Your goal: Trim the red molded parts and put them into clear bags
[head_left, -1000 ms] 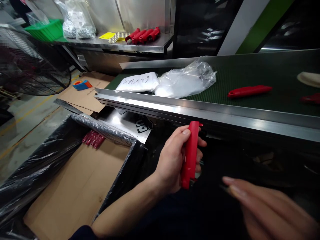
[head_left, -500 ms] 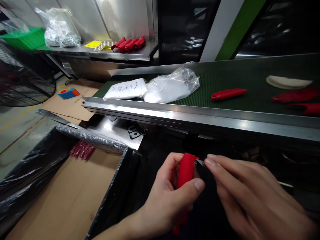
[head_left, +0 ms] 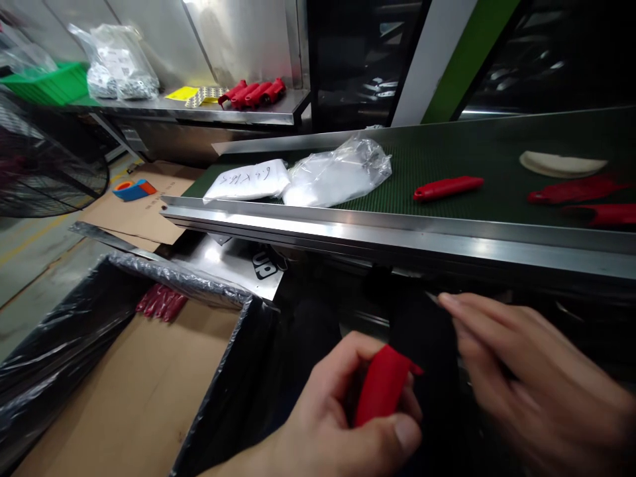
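Observation:
My left hand [head_left: 330,411] is wrapped round a red plastic shell part [head_left: 381,385], its thumb lying along the near side. A thin red sliver sticks out from the part's upper right edge. The part's lower end is hidden by my fingers. To the right and a little higher, my right hand [head_left: 521,371] pinches a small metal blade [head_left: 432,297] between thumb and fingers. Only the blade's tip shows, slightly blurred, and it is apart from the red part.
Beyond my hands runs a green conveyor belt [head_left: 405,159] with a metal rail, carrying red parts [head_left: 450,188] and plastic bags [head_left: 338,173]. At the left stands a lined box [head_left: 144,391] with wrapped red pieces [head_left: 161,302]. A fan [head_left: 50,159] and a metal shelf [head_left: 278,116] are further back.
My hands have separated. The left hand with the red part has dropped lower, while the right hand has drawn the blade off the part's upper edge, to the right and slightly up.

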### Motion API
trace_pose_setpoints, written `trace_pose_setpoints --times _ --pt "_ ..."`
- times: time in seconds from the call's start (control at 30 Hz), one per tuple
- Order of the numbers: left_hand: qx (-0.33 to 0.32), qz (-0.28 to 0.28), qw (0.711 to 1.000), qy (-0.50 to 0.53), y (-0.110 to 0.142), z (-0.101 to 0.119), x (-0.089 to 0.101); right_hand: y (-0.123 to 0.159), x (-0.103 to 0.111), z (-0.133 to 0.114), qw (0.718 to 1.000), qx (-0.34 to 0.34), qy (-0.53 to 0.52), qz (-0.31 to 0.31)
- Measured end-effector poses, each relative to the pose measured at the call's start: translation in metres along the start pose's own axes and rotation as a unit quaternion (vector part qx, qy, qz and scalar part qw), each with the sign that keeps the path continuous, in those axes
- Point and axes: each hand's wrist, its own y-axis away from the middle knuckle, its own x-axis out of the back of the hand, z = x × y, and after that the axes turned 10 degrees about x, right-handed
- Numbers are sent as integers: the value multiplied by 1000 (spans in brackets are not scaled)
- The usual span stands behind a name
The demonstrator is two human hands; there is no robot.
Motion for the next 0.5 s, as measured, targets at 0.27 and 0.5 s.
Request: trace_pose_setpoints --times 0.27,0.5 --pt "35 -36 990 135 -14 -6 3 7 6 -11 993 70 -80 -56" --pt "53 -61 984 160 -14 -6 0 4 2 -15 994 64 -71 -61"
